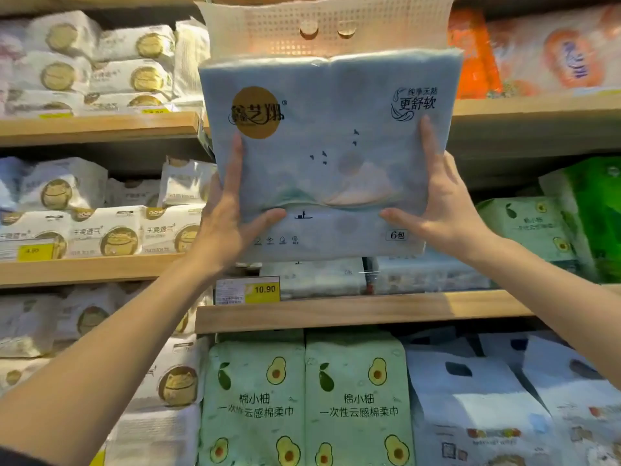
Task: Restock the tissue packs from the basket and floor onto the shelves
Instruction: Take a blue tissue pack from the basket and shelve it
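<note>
One blue pack point(331, 153) sits between two hands, the left hand point(232, 220) and the right hand point(447, 210). Under the fingers, two more blue packs point(322, 275) lie flat. Lower down stand two avocado packs point(255, 398), side by side. One price tag point(248, 290) hangs just below the left thumb. The frog packs point(114, 230) left of the fingers are too many to count.

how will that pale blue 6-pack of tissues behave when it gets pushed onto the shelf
The pale blue tissue pack probably feels light and squashy: its film dents under the left hand and right hand. The glossy wrap may slip. It will likely sag rather than stand stiff.
</note>
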{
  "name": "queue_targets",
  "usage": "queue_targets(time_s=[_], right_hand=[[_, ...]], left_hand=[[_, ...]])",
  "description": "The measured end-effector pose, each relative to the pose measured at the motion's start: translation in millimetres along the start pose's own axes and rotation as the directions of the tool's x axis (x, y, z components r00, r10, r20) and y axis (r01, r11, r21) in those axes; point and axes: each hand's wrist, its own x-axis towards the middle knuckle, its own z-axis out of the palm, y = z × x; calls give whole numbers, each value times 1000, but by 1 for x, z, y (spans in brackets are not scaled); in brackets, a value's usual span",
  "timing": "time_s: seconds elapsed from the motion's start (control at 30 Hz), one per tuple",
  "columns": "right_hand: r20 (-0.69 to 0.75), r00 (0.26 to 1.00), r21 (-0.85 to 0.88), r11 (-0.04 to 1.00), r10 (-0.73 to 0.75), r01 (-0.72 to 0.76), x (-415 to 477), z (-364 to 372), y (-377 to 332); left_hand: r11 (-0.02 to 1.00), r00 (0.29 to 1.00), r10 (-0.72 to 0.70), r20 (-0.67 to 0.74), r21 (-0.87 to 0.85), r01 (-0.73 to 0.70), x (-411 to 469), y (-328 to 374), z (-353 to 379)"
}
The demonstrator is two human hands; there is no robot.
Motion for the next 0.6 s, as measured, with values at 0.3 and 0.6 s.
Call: queue_targets(time_s=[0.3, 0.6], right_hand=[[57, 997, -13, 999, 53, -53, -7, 42, 34], [219, 957, -52, 982, 190, -183, -12, 60, 61]], left_hand=[[991, 993, -100, 67, 101, 93, -18, -17, 27], [962, 943, -239, 232, 189, 198, -20, -50, 38]])
